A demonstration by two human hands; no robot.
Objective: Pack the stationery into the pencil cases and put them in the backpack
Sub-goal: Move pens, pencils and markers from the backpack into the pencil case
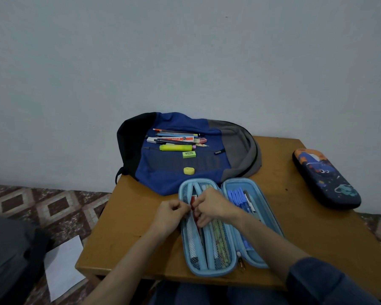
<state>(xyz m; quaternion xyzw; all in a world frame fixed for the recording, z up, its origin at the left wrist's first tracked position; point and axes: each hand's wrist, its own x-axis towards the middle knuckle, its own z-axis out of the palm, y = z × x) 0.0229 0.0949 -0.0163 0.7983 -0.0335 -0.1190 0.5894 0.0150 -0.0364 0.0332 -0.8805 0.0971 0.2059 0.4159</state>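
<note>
Over the left half of the open light-blue pencil case [209,270], your left hand [174,213] and right hand [211,205] are working close together, both pinching a small red item [193,201]. Just behind, the backpack [169,179] is lying flat on the table [295,227], carrying loose stationery: a yellow highlighter [175,147], a green eraser [189,154].

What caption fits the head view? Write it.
Left hand and right hand pinch a red item over the open blue pencil case.
</note>
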